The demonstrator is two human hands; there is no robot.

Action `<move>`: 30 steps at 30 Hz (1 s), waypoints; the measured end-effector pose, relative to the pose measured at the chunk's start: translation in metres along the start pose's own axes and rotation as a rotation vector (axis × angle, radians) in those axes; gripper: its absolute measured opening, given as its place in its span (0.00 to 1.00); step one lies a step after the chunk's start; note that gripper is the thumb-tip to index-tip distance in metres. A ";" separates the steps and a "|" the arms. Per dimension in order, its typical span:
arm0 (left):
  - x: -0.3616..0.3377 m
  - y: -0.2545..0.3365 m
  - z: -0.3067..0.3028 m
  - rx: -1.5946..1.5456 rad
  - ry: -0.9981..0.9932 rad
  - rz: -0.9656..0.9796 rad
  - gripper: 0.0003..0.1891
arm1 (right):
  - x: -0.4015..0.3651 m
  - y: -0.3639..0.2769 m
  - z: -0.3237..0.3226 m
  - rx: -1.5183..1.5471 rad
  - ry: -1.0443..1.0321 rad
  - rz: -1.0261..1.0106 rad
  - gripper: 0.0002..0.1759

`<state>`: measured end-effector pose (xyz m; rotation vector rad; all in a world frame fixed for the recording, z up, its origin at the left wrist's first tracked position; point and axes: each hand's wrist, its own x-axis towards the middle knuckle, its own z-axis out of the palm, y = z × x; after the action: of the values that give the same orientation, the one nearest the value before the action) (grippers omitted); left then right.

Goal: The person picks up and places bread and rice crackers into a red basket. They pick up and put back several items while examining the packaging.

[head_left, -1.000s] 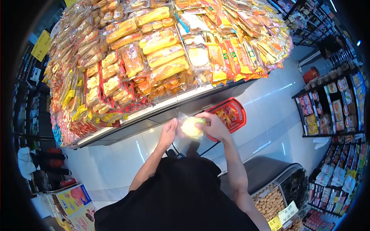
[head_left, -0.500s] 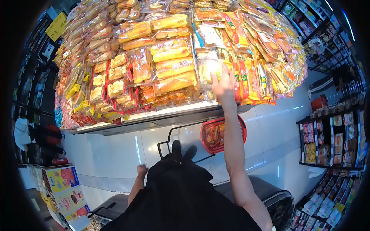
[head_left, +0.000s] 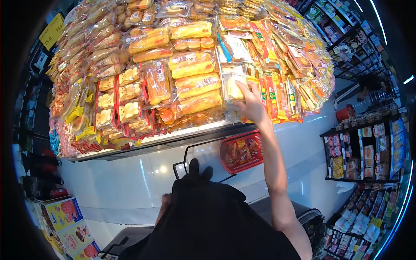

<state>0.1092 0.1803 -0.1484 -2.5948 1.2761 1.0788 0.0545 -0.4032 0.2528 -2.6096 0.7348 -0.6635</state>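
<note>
While I stand before it, the big display table [head_left: 173, 135] carries a heap of bread and cake packets [head_left: 190, 73], orange and yellow, with print too small for me to read. Below its edge, a red basket [head_left: 241, 151] with some packets inside stands on the white floor. At the far left corner hangs a yellow price sign [head_left: 52, 31]; its digits seem to read 25.8. My right hand [head_left: 252, 105] lies on a clear packet with a round yellow cake [head_left: 233, 86] in the heap's front part, fingers stretched out and a little apart, not closed around it. My left hand [head_left: 165, 202] is down beside my black shirt, mostly hidden, so I cannot tell its grip.
</note>
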 end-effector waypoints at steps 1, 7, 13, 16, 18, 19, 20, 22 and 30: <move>0.025 -0.012 -0.025 0.001 -0.013 0.024 0.10 | 0.001 0.000 -0.003 -0.013 -0.004 0.004 0.42; 0.086 0.013 -0.131 -1.360 0.072 -0.574 0.12 | 0.005 -0.001 -0.017 0.028 -0.153 0.021 0.41; 0.131 0.008 -0.128 -1.265 -0.084 -0.535 0.10 | -0.017 -0.016 -0.018 0.002 0.013 0.110 0.38; 0.165 -0.013 -0.081 -0.683 -0.295 -0.237 0.09 | -0.038 -0.031 -0.014 0.030 0.230 0.102 0.31; 0.170 -0.007 -0.076 -0.561 -0.401 -0.158 0.09 | -0.058 -0.046 -0.006 -0.027 0.383 0.050 0.24; 0.167 0.005 -0.089 -0.565 -0.442 -0.158 0.09 | -0.070 -0.055 -0.002 0.003 0.428 0.071 0.21; 0.166 0.014 -0.098 -0.565 -0.439 -0.154 0.09 | -0.082 -0.062 0.004 0.000 0.431 0.069 0.21; 0.165 0.028 -0.108 -0.553 -0.285 -0.099 0.10 | -0.102 -0.069 0.018 0.225 0.410 0.211 0.16; 0.179 0.065 -0.155 -0.911 -0.129 -0.281 0.09 | 0.009 -0.036 -0.034 0.031 0.405 -0.105 0.11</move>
<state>0.2247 -0.0352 -0.1250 -3.0333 0.3766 2.0676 0.0578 -0.3856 0.3002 -2.5248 0.6930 -1.2475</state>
